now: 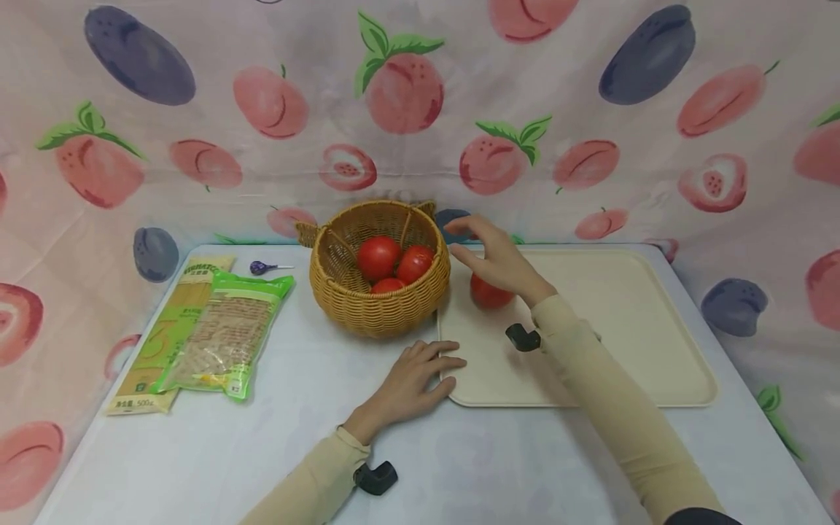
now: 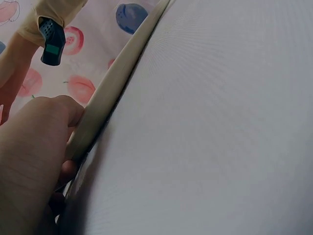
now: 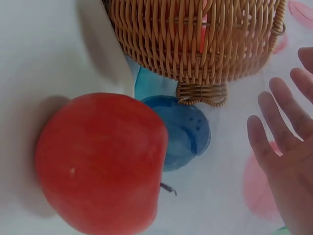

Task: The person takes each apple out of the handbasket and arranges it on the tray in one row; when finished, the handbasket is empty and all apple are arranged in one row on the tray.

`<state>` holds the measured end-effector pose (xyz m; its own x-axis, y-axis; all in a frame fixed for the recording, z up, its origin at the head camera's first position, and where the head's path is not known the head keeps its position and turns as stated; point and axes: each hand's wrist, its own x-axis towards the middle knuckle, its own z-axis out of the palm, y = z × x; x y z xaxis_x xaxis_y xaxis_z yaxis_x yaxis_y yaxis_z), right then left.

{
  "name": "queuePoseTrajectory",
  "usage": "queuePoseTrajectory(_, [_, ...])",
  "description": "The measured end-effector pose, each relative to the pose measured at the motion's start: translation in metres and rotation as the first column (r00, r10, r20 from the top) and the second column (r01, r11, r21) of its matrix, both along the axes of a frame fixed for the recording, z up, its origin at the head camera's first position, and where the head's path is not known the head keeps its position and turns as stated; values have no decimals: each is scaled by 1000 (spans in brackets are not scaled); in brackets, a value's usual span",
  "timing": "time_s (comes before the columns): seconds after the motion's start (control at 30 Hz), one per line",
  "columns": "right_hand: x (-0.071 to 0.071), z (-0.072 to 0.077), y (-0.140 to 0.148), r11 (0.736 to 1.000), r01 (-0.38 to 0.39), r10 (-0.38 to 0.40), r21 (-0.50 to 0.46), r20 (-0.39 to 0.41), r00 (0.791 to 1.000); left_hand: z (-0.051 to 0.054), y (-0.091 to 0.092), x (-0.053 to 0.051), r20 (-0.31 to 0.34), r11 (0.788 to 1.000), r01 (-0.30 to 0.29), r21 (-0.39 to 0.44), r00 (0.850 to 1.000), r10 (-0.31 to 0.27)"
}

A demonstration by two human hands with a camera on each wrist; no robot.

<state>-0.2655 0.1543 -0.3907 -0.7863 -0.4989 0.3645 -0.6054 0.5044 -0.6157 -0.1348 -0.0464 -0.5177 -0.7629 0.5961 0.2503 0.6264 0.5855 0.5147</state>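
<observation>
Several red fruits (image 1: pixel 378 257) lie in the wicker basket (image 1: pixel 377 310). My right hand (image 1: pixel 495 259) is raised beside the basket's right rim with fingers spread and slightly bent, holding nothing. Under it, another red fruit (image 1: pixel 488 293) rests on the cream tray (image 1: pixel 590 328); the right wrist view shows this fruit (image 3: pixel 102 161) with a short stem, apart from the hand (image 3: pixel 288 161). My left hand (image 1: pixel 410 386) rests at the tray's left front corner, fingers spread over the edge. In the left wrist view that hand (image 2: pixel 36 142) touches the tray's rim (image 2: pixel 105 98).
At the left, a clear bag with green edges (image 1: pixel 226 332) lies partly over a yellow-green packet (image 1: pixel 147 350). A purple-wrapped lollipop (image 1: pixel 262 267) lies behind them. Fruit-print cloth (image 1: pixel 420 168) hangs behind the white table (image 1: pixel 512 467).
</observation>
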Motion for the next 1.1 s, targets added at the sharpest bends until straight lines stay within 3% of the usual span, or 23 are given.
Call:
queuePoseTrajectory(0.33, [-5,6,-16,997,-58,62,60,-71,996,2,-1,0,-8,1000,-1,-8,1000,1])
queuePoseTrajectory(0.77, [-11,25,-46,978,-121,133,172,-58,990,3,-1,-1,-34,1000,-4,-15,999,4])
queuePoseTrajectory(0.9, [-15,28,-56,949,-131,140,288,-9,990,3,-2,-1,-27,1000,0,-4,1000,0])
queuePoseTrajectory(1.1, [-20,28,-69,883,-168,164,437,49,985,1,-2,0,-29,1000,21,10,999,-21])
